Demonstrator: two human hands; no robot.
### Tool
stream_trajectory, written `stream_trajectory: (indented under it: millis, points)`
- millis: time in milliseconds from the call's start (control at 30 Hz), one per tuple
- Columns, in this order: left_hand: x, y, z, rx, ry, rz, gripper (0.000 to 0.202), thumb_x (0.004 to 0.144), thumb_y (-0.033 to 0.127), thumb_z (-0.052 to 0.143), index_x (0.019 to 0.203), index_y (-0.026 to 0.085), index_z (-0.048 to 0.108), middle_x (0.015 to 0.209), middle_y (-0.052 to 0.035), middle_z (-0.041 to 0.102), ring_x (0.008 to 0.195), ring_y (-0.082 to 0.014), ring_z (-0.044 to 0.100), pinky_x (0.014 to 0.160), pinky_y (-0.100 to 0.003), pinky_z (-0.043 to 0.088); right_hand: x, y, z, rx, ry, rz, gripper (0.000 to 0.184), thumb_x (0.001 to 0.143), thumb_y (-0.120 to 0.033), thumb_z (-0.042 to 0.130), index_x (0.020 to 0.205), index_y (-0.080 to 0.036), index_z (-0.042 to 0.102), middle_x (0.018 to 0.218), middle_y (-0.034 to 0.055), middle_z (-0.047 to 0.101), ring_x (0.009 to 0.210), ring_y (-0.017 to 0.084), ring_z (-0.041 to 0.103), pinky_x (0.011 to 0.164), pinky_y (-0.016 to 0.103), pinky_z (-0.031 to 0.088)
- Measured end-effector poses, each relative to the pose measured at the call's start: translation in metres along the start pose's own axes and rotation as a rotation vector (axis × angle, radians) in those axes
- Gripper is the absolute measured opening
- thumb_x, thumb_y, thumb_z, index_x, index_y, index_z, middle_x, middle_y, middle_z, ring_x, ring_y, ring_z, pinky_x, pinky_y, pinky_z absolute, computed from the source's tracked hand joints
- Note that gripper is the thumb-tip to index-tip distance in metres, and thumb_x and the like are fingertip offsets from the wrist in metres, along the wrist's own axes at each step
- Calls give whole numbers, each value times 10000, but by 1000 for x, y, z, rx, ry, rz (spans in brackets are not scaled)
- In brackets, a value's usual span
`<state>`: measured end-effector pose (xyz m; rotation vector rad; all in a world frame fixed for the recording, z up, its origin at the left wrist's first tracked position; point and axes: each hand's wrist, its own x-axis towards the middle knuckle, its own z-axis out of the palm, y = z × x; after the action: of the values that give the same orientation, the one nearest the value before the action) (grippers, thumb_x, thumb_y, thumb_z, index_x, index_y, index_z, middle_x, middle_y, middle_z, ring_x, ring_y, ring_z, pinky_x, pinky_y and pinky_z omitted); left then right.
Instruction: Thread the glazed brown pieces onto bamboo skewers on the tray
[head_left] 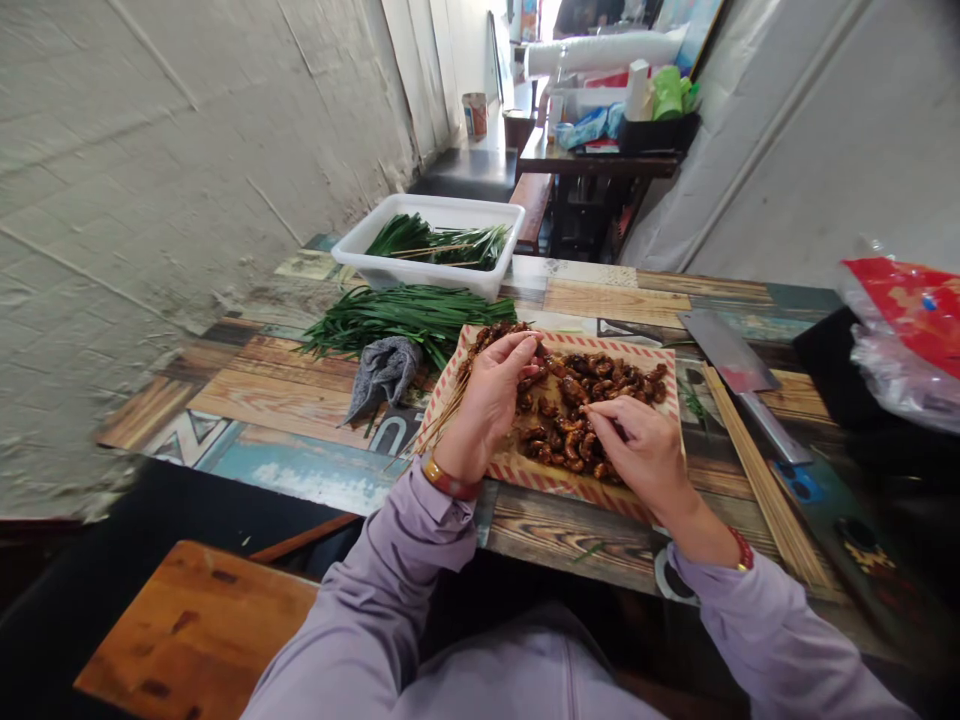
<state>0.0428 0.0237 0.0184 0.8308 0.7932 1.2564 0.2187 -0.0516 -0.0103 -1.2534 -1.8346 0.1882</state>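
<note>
My left hand (491, 395) is closed in a pinch over the left part of a red-striped paper tray (525, 472), fingertips on a brown glazed piece and a thin wooden skewer. Threaded skewers (450, 405) lie along the tray's left edge under that hand. My right hand (641, 447) is closed, its fingers pinching among the pile of brown glazed pieces (592, 385) in the tray's middle. What exactly the right fingers hold is too small to name.
Loose green chives (397, 315) and a grey rag (382, 368) lie left of the tray. A white tub (360, 255) holds more chives behind. A cleaver (731, 360) and a bundle of bare skewers (757, 470) lie to the right, beside red plastic bags (904, 320). A wooden stool (195, 630) stands near left.
</note>
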Motion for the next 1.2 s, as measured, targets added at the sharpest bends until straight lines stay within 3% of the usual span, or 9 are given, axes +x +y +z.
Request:
stream_trajectory:
  millis: [100,200,467,900,1200]
  points:
    - [1,0,1,-69,-37,-33,376,690,360,773,1001,176,669,885,-22,664,712,-71,578,698,-214,443,1,0,0,15,16,25,140,903,-214,541,837,-211,665,783,22,694,724,156,649,692,298,533]
    - [1,-1,3,-109,-54,-87,356,693,395,769,940,171,644,836,-9,642,718,-84,598,702,-230,453,2,1,-1,36,50,52,139,904,-224,541,848,-215,668,801,25,701,742,157,654,704,299,536]
    - [-9,-16,14,47,-257,-170,304,657,297,804,900,144,703,890,-53,682,750,-100,598,738,-230,454,5,-3,-4,102,69,137,149,897,-251,550,841,-218,684,821,22,716,747,156,664,712,298,541]
    - [-10,-20,13,-2,-119,-166,247,654,312,801,688,141,627,720,7,625,668,-78,571,703,-229,434,1,-3,-1,72,43,80,152,903,-242,538,864,-218,682,789,28,703,724,160,657,681,302,541]
    - [-17,-27,20,39,-152,-121,226,641,275,805,749,150,652,741,18,624,684,-69,551,707,-216,414,1,-5,-1,28,58,57,138,902,-201,538,834,-214,657,766,20,677,710,149,633,679,281,523]
